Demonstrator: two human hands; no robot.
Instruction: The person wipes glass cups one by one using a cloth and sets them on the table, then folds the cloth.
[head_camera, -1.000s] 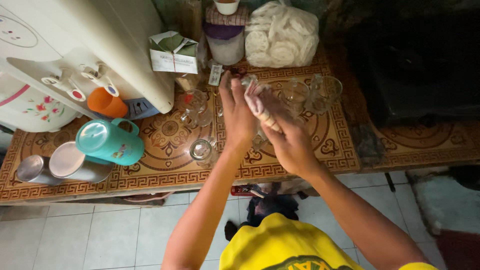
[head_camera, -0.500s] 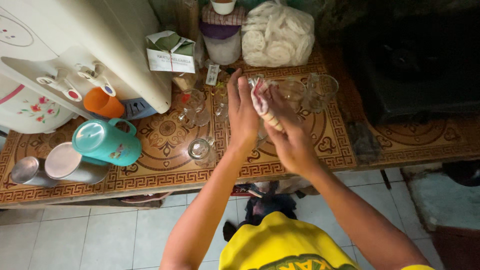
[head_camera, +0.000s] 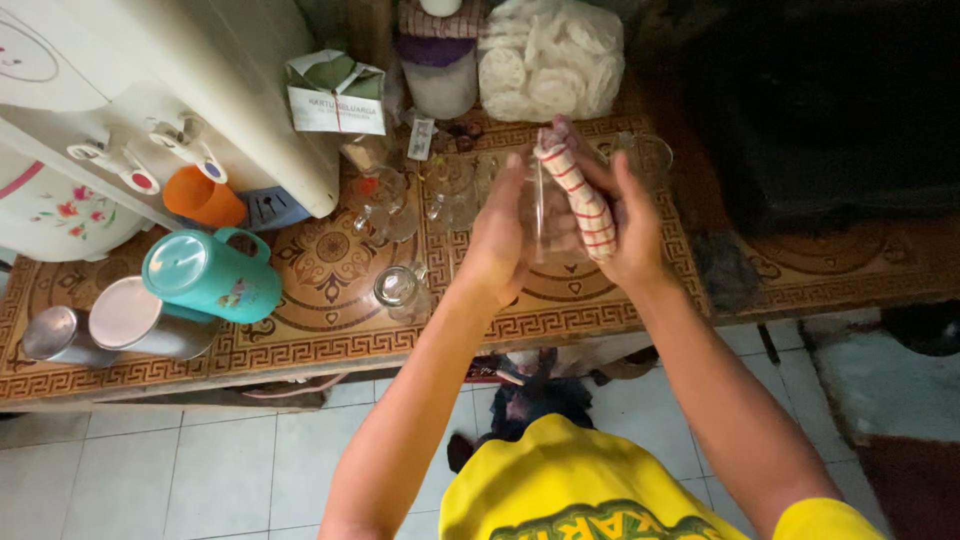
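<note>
Wiping works best with the clear glass (head_camera: 545, 215) steadied above the patterned surface (head_camera: 330, 300): the left hand (head_camera: 500, 240) is wrapped around its side, the right hand (head_camera: 615, 225) clamped on the red-striped cloth (head_camera: 580, 195); turn the glass slowly, grip firm

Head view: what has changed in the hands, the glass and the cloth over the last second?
Little. Both hands kept their grip: the left hand steadies the clear glass, and the right hand holds the red-striped cloth against it. The cloth, first bunched low between the hands, now stands up along the glass. Nothing was let go. The teal mug and steel cups stayed where they were.
</note>
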